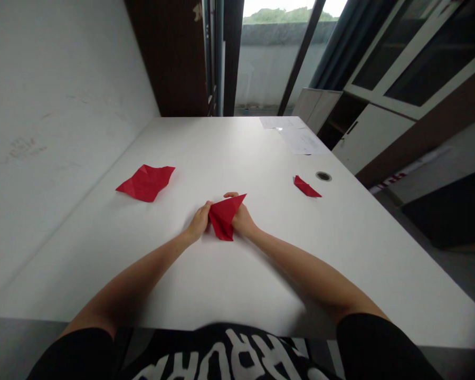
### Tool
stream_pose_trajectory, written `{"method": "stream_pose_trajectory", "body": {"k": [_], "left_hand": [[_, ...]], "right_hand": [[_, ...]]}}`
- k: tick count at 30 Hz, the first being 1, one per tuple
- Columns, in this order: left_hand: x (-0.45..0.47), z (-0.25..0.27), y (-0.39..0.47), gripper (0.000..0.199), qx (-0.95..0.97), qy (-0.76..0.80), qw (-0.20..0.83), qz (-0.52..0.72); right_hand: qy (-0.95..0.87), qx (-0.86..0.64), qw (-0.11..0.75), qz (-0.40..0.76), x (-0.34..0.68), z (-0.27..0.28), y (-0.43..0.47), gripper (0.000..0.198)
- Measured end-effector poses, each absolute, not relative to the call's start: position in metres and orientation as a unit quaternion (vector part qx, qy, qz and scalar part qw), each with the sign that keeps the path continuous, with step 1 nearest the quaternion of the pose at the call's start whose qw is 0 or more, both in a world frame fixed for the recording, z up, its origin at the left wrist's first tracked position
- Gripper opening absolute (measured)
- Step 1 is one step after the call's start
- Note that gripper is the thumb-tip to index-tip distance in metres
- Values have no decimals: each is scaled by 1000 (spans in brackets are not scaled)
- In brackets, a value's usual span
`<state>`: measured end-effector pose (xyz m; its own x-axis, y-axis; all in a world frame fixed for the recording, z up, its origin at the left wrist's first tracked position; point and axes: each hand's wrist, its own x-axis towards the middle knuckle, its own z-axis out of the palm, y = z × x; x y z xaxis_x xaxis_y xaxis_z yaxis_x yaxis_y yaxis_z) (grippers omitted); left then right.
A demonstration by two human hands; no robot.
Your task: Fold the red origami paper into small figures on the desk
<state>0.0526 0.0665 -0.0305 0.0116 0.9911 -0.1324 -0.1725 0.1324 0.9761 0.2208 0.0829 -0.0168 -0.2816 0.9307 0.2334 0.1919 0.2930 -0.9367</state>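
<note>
A partly folded sheet of red paper is held up between my two hands, just above the white table. My left hand grips its left edge, the thumb at the top. On the other side my right hand is partly hidden behind the paper, with a finger showing past its upper edge. The paper forms a pointed flap toward the upper right and narrows to creased folds below. Farther left lies an unfolded, creased red sheet. A small folded red paper piece rests to the right.
White printed sheets lie at the table's far right corner. A round cable hole sits near the right edge. A white wall borders the left side, and cabinets stand beyond the right edge.
</note>
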Motion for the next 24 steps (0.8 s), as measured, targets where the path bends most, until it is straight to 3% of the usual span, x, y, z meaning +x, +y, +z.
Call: {"method": "stream_pose_trajectory", "body": {"k": [7,10,14,20,24], "left_hand": [[53,-29,68,44,405,463,593,520],[52,-28,68,45,370,445,637,509],[53,-25,69,45,349,430,669,496],[49,-24,76,34,355,424,654,516],[42,-20,75,53,396,452,625,498]], "right_hand": [[-717,-477,412,300,222,-9,80,18],[-725,-473,421,272,223,-7,77,26],[-727,-469,425,265,224,-6,77,28],[-733,-429,451,274,226,-6,85,18],[-732,-449,443,256,229,-8,92,17]]}}
